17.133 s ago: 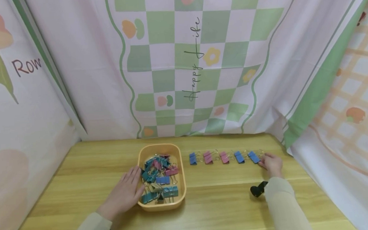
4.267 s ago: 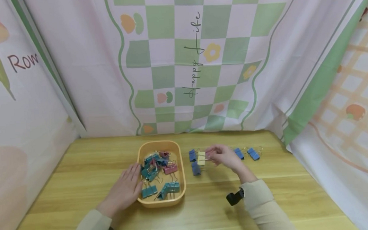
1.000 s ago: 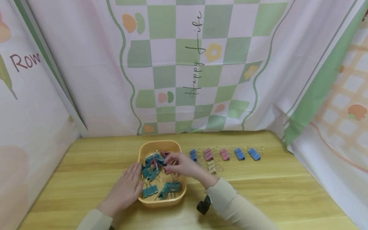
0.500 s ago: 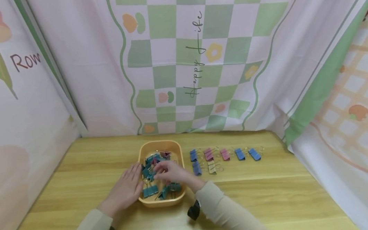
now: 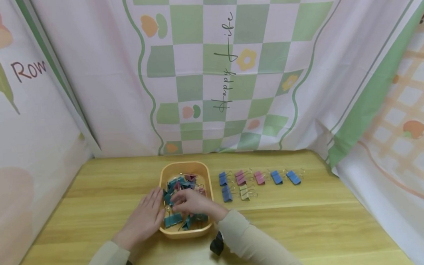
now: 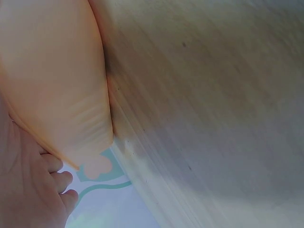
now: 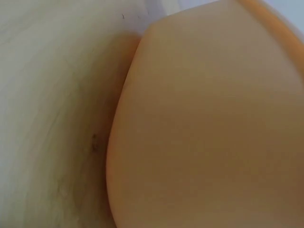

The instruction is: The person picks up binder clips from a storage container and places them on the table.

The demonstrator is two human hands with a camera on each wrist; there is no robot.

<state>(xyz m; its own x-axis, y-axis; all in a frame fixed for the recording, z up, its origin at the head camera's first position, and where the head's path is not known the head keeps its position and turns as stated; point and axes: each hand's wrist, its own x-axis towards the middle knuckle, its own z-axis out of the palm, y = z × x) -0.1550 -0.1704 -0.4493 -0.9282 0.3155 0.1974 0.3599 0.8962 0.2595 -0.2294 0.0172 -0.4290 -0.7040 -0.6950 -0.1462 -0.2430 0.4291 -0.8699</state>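
Note:
A yellow-orange plastic tray [image 5: 187,234] holds a jumble of binder clips, mostly teal ones [image 5: 173,220] with a few pink. My left hand [image 5: 142,216] rests along the tray's left side with its fingers fairly straight; the left wrist view shows its fingers [image 6: 61,181] at the tray wall [image 6: 57,71]. Inside the tray is my right hand [image 5: 192,202], thumb and forefinger down among the teal clips at the left. What lies between those fingertips is hidden. Only the tray's outer wall [image 7: 204,123] fills the right wrist view; no fingers appear there.
Right of the tray, a back row runs blue [image 5: 223,179], pink [image 5: 240,178], pink [image 5: 259,178], blue [image 5: 276,177], blue [image 5: 293,178]. In front of it lie a blue clip [image 5: 227,193] and a pale yellow clip [image 5: 244,193]. A patterned curtain [image 5: 224,88] closes the wooden table's back.
Since the oldest frame, a blue and a pale yellow clip have come to lie in a front row. Over the last second my right hand moved left and deeper into the tray; my left stayed.

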